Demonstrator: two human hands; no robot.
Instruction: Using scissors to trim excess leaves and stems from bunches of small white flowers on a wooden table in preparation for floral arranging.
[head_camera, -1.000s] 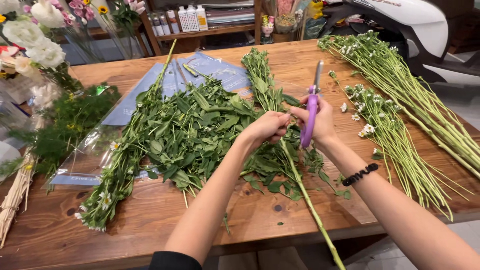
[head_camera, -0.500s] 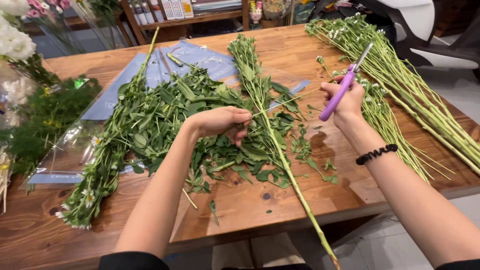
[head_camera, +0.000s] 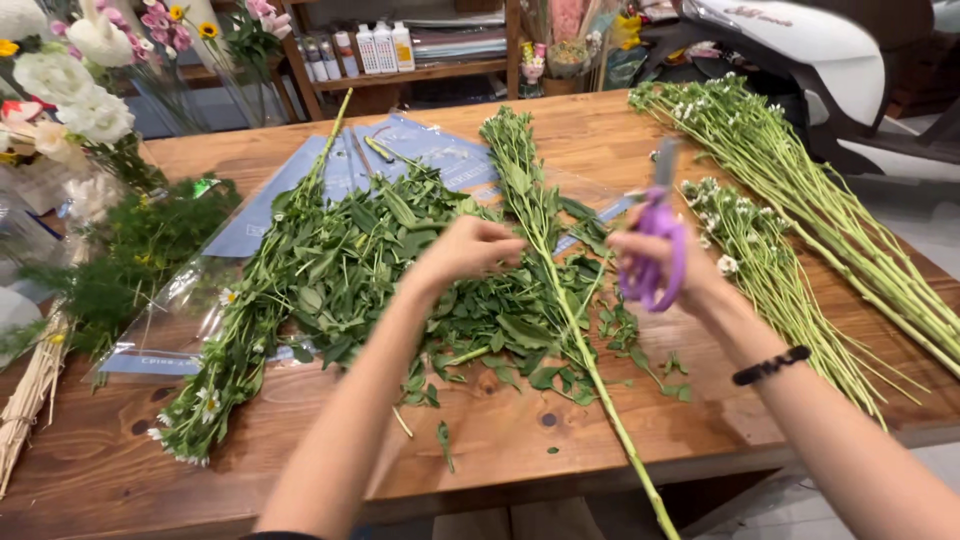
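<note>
My left hand (head_camera: 470, 253) hovers over a long leafy green stem (head_camera: 545, 260) that lies lengthwise on the wooden table (head_camera: 500, 440), fingers curled just beside its upper part. Whether it grips leaves is unclear. My right hand (head_camera: 665, 262) holds purple-handled scissors (head_camera: 655, 245) upright, blades pointing up, to the right of that stem. A black band sits on my right wrist. Stripped green leaves (head_camera: 500, 330) lie heaped under and between my hands.
A bundle of leafy stems with small white daisies (head_camera: 290, 290) lies at left on blue wrapping paper (head_camera: 300, 190). Trimmed bare stems with white flowers (head_camera: 800, 230) lie at right. White and pink flowers (head_camera: 70, 90) stand far left; shelves with bottles (head_camera: 370, 45) behind.
My left hand shifted right toward the long stem. My right hand swung the scissors from slanted to upright and came a little closer to the stem.
</note>
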